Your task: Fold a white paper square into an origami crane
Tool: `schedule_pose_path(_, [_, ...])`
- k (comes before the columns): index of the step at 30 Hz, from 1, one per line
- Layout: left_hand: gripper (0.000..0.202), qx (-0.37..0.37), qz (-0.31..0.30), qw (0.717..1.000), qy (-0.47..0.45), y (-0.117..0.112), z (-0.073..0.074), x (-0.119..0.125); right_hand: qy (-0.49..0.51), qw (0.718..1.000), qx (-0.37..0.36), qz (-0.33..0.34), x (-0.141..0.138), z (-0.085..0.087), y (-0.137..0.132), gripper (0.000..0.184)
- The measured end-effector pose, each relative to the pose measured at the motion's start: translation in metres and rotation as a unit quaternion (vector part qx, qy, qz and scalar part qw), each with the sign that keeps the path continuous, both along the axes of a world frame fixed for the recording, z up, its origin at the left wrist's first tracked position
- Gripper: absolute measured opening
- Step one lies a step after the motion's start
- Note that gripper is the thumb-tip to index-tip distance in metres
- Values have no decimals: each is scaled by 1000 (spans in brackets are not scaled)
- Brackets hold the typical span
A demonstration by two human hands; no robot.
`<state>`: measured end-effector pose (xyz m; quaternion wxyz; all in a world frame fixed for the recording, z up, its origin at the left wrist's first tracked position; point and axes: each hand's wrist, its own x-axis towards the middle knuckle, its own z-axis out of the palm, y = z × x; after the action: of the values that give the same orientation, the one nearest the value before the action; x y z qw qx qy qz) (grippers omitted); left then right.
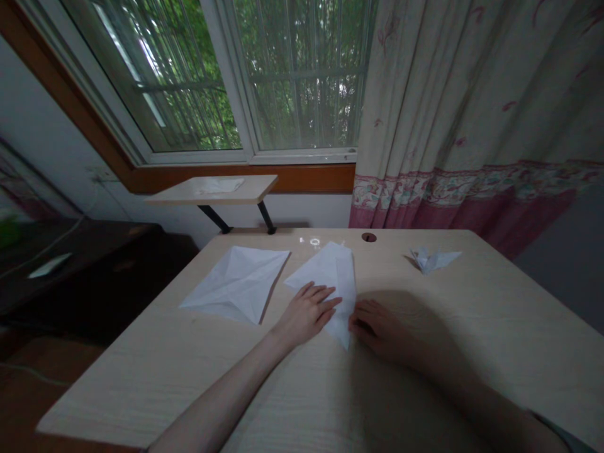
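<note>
Folded white paper sheet (343, 270), on pale wood-grain desk (287, 402); left hand (309, 313) flat atop, fingers apart; right hand (380, 327) curled at right edge, grip: cannot tell. Small whitish marks (314, 241): too blurred to read.

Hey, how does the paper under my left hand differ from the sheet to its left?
The folded paper looks narrower, its right side apparently turned over; the open sheet spreads broader, with creases across it. Your left hand rests on the folded paper, while no hand touches the open sheet. Both are white and lie on the table.
</note>
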<state>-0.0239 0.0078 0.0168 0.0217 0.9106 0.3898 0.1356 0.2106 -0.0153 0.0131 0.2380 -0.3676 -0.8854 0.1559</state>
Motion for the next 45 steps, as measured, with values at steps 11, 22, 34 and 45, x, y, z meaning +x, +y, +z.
schedule_pose_path(11, [34,-3,-5,1000,-21,0,-1,0,-3,998,-63,21,-4,8,-12,16])
schedule_pose_path(22, [33,-15,-1,999,-32,1,-1,0,37,993,-88,70,-8,13,-17,14])
schedule_pose_path(34, [31,-11,-9,1000,-28,2,0,-2,44,997,23,56,-4,5,-19,16])
schedule_pose_path(45, [27,-25,-35,998,-45,2,4,-4,61,979,182,-70,6,-8,1,21])
